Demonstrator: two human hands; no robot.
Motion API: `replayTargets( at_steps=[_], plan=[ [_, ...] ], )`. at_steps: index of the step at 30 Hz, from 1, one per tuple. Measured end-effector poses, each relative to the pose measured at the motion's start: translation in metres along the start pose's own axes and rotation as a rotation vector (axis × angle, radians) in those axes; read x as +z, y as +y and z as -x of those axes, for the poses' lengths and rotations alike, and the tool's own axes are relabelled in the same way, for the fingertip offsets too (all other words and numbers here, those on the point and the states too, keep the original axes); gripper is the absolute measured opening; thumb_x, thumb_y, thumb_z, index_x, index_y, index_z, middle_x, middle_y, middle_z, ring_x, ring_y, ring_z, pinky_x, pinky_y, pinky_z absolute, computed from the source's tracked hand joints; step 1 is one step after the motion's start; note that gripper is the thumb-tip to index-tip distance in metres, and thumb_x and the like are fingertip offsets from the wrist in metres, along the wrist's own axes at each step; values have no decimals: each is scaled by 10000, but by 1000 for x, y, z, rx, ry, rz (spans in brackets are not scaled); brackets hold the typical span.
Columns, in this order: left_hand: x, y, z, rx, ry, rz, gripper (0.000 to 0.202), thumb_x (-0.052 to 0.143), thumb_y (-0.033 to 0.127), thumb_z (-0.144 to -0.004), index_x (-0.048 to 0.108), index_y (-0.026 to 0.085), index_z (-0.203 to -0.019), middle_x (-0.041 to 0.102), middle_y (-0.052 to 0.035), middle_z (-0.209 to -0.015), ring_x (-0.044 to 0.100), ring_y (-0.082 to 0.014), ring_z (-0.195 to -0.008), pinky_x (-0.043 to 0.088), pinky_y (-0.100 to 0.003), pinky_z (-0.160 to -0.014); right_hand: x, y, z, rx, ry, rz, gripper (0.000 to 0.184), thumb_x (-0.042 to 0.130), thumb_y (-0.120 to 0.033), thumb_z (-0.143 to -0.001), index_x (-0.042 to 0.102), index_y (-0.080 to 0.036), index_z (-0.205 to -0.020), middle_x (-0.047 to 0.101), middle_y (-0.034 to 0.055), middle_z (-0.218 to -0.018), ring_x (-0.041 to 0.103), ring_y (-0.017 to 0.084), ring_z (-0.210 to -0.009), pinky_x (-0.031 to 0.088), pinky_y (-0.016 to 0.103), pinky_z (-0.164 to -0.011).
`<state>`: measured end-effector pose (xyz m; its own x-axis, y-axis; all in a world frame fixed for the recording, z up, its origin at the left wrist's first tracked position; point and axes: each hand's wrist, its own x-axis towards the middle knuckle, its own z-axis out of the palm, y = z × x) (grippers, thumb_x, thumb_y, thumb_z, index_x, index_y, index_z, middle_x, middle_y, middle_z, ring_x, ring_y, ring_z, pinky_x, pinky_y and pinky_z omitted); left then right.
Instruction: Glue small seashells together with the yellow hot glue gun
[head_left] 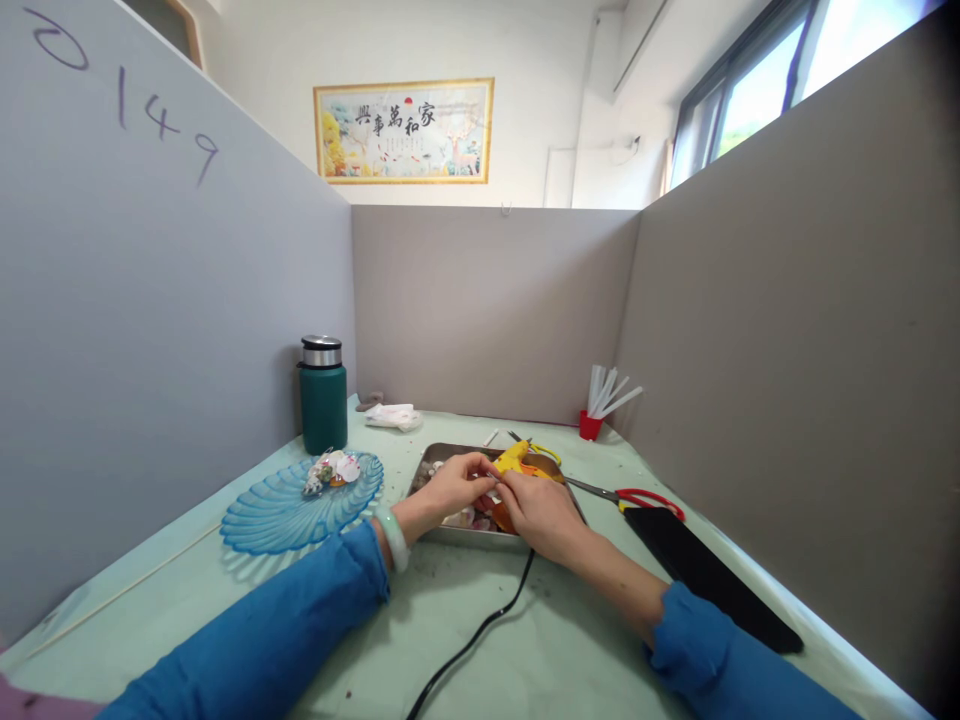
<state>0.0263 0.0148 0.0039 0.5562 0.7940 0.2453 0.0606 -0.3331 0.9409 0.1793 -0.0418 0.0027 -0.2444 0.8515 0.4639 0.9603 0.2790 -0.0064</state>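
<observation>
A small piece, too tiny to make out, is being pinched between the fingertips of the left hand [454, 485] and the right hand [538, 515], just over the metal tray [429, 468] in the middle of the table [465, 590]. Both hands are curling inward with fingers pressed together at the tips, meeting above the tray's near half. The yellow glue gun [517, 458] is lying in the tray just behind the fingertips, and its black cord [480, 630] is running off the tray's front edge toward the viewer. Small shells are lying in the tray under the hands. A pale bangle [393, 538] is sitting on the left wrist, and both arms are wearing blue sleeves [300, 620].

To the left of the tray, a blue glass plate [277, 515] is holding a few shells [332, 470]. Behind it, a green flask [323, 395] is standing upright by the partition. To the right of the tray, red-handled scissors [630, 495] are lying beside a black flat object [705, 575]. Farther back, a red cup [590, 425] is holding white sticks [609, 392].
</observation>
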Motion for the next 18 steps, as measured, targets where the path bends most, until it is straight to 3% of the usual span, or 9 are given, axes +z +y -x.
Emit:
replayTargets(
  at_steps=[18],
  plan=[
    [-3, -8, -4, 31, -5, -31, 189, 599, 286, -684, 528, 134, -771, 585, -2, -621, 594, -124, -525, 487, -245, -522, -1, -2, 0, -11, -36, 6, 416, 177, -409, -916, 548, -223, -887, 635, 22, -865, 573, 165, -763, 257, 255, -585]
  ],
)
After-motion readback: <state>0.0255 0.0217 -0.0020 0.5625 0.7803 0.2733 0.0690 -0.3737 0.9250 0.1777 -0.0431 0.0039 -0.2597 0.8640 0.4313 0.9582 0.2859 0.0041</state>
